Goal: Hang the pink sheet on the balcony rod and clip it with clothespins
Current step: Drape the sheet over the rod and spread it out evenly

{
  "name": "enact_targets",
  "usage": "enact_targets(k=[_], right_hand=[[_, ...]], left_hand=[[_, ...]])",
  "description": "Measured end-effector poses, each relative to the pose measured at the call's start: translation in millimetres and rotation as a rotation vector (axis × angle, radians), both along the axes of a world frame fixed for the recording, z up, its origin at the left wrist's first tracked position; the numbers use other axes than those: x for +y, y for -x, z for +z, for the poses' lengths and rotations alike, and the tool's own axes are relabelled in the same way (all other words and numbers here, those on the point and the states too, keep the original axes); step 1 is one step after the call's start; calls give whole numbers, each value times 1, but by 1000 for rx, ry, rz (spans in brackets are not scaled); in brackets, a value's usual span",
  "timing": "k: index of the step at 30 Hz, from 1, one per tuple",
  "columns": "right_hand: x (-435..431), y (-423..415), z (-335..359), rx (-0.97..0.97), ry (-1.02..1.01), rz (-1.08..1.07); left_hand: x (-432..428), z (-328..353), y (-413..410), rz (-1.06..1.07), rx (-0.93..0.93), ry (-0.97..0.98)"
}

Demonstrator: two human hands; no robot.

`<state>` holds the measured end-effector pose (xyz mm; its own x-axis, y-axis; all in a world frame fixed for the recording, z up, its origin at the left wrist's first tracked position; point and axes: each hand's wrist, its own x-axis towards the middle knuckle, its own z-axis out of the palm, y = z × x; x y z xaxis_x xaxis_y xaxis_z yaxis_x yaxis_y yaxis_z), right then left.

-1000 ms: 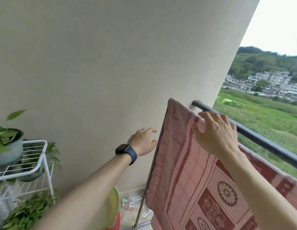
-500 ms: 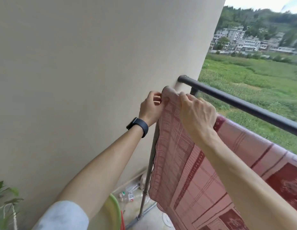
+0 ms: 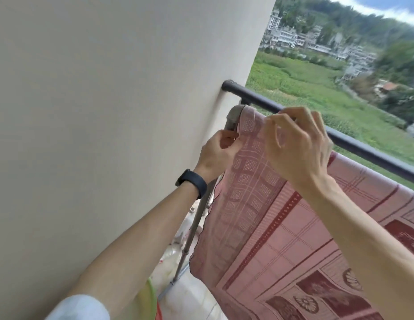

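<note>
The pink sheet (image 3: 266,227), patterned with dark red squares and flowers, hangs draped over a grey metal rod (image 3: 233,116) whose elbow shows bare at the sheet's left end. My left hand (image 3: 217,153), with a dark watch on its wrist, pinches the sheet's left edge just below that elbow. My right hand (image 3: 296,146) pinches the top fold of the sheet on the rod, a little to the right. No clothespin is visible.
A dark balcony railing (image 3: 363,146) runs from the beige wall (image 3: 109,112) to the right, just behind the rod. The rod's grey upright (image 3: 194,227) drops to the floor by the wall. A green basin rim (image 3: 150,294) sits low beside my left arm.
My left hand reached in and took the sheet's left edge; both hands then shifted the fabric along the rod, and the grey elbow now shows. The view swung up and right.
</note>
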<state>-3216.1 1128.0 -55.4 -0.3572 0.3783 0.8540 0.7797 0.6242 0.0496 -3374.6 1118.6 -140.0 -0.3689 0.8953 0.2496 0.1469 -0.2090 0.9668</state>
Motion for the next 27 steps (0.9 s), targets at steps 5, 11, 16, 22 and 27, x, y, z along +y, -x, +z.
enact_targets(k=[5,11,16,22,27], right_hand=[[29,27,58,-156,812,-392],[25,50,24,29,515,-267],[14,47,-27,-55,31,-95],[25,58,29,5,390,-258],[48,73,58,-50,954,-309]], left_hand=[[0,13,13,-23,109,7],[-15,-1,44,30,137,13],[-28,-29,55,-7,185,45],[-18,-11,60,-219,57,132],[-2,32,62,-215,44,76]])
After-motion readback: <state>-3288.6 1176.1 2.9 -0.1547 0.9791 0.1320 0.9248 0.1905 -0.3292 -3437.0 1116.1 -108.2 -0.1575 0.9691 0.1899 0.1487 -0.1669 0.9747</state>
